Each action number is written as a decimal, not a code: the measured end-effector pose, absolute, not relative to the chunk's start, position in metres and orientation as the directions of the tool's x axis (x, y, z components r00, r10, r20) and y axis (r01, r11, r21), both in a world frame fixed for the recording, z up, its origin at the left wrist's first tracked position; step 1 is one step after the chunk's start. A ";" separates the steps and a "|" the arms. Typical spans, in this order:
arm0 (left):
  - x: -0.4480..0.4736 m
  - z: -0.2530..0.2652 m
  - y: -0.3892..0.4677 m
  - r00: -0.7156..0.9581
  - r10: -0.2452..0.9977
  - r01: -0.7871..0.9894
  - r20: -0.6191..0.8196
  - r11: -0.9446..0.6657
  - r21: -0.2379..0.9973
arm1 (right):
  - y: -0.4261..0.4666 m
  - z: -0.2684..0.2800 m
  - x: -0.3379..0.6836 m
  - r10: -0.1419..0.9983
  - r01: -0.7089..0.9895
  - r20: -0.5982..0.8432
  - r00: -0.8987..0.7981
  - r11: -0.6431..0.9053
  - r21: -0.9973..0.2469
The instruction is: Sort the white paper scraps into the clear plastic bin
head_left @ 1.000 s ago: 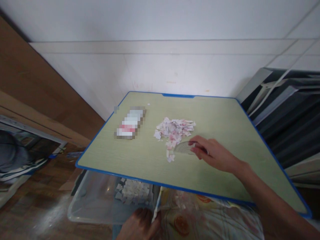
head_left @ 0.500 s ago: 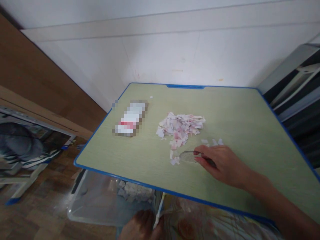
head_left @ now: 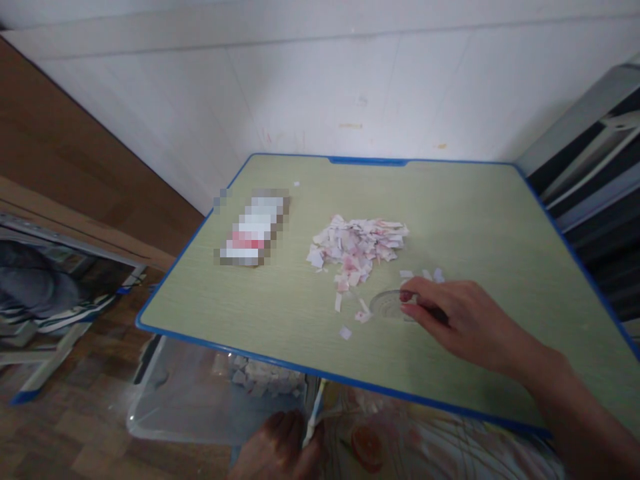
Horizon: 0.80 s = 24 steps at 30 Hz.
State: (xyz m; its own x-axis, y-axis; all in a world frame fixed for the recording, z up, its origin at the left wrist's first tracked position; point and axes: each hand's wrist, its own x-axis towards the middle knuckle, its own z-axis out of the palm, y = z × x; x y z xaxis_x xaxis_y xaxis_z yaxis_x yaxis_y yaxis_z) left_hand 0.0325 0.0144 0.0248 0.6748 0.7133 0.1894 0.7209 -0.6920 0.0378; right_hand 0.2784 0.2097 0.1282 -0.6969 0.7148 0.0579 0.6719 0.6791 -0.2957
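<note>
My right hand (head_left: 457,313) is above the front right of the table, its thumb and fingers pinching a clear plastic protractor (head_left: 384,303). The protractor's curved end points left, against a few loose paper scraps (head_left: 363,315). Beyond it lies a heap of torn white and pinkish paper pieces (head_left: 357,243). My left hand (head_left: 280,445) is closed below the table's front edge, beside a thin whitish stick-like piece (head_left: 314,413). What its fingers grip is hidden. Near that hand, a clear plastic box (head_left: 175,400) contains more paper scraps (head_left: 267,377).
The pale green table (head_left: 465,207) has a blue rim and stands against a white wall (head_left: 310,87). A blurred-out phone-like object (head_left: 254,230) lies at its left. A person's shoe (head_left: 80,313) shows at far left, and a patterned cloth (head_left: 400,440) below the front edge.
My right hand has moved slightly right with the protractor. Small scraps near its tip have shifted, and one now lies apart in front. The view has shifted a little; my left hand stays low.
</note>
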 end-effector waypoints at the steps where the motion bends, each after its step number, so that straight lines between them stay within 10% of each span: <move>1: 0.032 0.025 0.014 0.676 0.714 0.720 0.184 -0.693 0.042 | 0.210 0.129 0.279 0.718 0.674 0.052 -0.694 0.673 -0.305; 24: 0.033 0.023 0.017 0.672 0.699 0.719 0.245 -0.695 0.013 | 0.209 0.139 0.278 0.772 0.661 0.087 -0.629 0.591 -0.462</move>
State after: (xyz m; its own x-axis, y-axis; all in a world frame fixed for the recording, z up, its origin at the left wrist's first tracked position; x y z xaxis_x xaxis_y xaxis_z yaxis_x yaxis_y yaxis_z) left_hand 0.0334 0.0168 0.0229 0.6719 0.6988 0.2455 0.7185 -0.6954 0.0131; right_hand 0.2781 0.2090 0.1388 -0.6294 0.7722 0.0871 0.6612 0.5910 -0.4622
